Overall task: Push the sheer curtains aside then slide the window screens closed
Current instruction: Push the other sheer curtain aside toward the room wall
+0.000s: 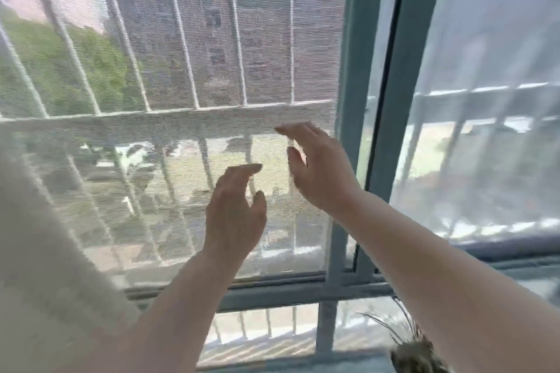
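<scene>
A mesh window screen fills the left and middle of the view, and its grey-blue frame edge stands upright right of centre. My left hand is raised in front of the mesh with fingers apart, holding nothing. My right hand is higher and to the right, fingers spread, just left of the frame edge; whether either hand touches the mesh I cannot tell. One sheer curtain hangs at the lower left over my left arm. Another sheer curtain covers the right pane.
White railing bars and buildings and trees show through the mesh. A second grey-blue upright stands right of the screen frame. The lower window rail runs across. A spiky dried plant sits at the bottom right on the sill.
</scene>
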`<state>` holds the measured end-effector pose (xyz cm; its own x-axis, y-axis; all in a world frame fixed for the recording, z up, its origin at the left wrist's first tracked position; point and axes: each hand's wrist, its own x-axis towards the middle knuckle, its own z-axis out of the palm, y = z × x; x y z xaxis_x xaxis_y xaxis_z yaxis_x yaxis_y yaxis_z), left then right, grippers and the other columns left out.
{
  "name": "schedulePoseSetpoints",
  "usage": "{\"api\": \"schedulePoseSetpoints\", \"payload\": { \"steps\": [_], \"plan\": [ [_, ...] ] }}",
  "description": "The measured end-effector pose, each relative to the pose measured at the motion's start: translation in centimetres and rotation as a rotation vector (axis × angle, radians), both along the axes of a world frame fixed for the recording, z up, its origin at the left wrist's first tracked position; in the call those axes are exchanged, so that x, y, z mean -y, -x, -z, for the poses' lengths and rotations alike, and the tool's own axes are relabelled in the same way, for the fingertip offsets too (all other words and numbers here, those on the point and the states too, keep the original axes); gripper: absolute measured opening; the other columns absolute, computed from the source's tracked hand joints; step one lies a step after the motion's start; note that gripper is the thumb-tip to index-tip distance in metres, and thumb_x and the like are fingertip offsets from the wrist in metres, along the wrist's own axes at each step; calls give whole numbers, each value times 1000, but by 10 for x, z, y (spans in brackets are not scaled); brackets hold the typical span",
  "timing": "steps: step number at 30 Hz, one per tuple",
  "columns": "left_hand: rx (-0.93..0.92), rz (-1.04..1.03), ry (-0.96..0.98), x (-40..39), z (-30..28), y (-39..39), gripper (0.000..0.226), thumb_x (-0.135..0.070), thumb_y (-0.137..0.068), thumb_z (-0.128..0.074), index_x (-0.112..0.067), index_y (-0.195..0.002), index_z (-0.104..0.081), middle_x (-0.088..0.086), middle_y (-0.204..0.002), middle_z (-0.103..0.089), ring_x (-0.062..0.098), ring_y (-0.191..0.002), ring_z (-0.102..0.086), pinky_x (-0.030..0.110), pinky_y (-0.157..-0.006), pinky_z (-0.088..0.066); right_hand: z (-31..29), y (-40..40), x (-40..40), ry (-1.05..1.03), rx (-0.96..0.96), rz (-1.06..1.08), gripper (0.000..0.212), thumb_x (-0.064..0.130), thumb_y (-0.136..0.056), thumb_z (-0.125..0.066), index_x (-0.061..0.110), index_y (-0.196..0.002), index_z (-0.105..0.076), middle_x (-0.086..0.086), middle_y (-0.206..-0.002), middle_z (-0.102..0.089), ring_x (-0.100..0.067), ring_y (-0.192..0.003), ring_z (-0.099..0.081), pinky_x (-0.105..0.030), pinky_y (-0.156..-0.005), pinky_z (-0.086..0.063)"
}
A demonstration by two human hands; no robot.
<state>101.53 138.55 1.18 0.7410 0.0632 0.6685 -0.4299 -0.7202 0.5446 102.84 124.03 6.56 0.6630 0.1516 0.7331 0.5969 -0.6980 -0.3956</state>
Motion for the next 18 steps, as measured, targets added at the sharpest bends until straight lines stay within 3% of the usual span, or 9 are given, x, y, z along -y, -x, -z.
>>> {"api": "schedulePoseSetpoints", "payload": {
  "steps": [3,6,13,18],
  "plan": [
    [-50,126,16,42,3,2,43,-7,-82,-64,-21,-123,-58,-6,-119,-57,14,-105,-54,24,-91,-39,4,19,44,27,-16,134,36,6,-92,-52,16,-126,-57,-2,-125,-62,-16,-111,-59,-27,-92,-48],
    [-89,247,31,83,3,5,43,-9,-84,-64,-21,-124,-57,-6,-121,-56,15,-103,-54,28,-93,-41,4,36,81,30,3,244,35,5,-90,-54,14,-124,-59,-1,-120,-64,-9,-97,-60,-17,-86,-44],
    [-135,535,75,208,-5,20,46,-16,-84,-66,-27,-127,-53,-17,-120,-53,2,-106,-49,23,-95,-39,0,83,190,19,70,472,34,1,-86,-58,11,-118,-62,-3,-112,-67,-20,-94,-63,-25,-81,-48],
    [-139,692,116,298,-14,29,45,-14,-83,-65,-24,-126,-55,-8,-126,-58,8,-113,-54,35,-101,-44,-6,111,267,1,58,591,36,3,-86,-58,14,-120,-62,-1,-115,-66,-19,-103,-62,-31,-87,-50]
  ]
}}
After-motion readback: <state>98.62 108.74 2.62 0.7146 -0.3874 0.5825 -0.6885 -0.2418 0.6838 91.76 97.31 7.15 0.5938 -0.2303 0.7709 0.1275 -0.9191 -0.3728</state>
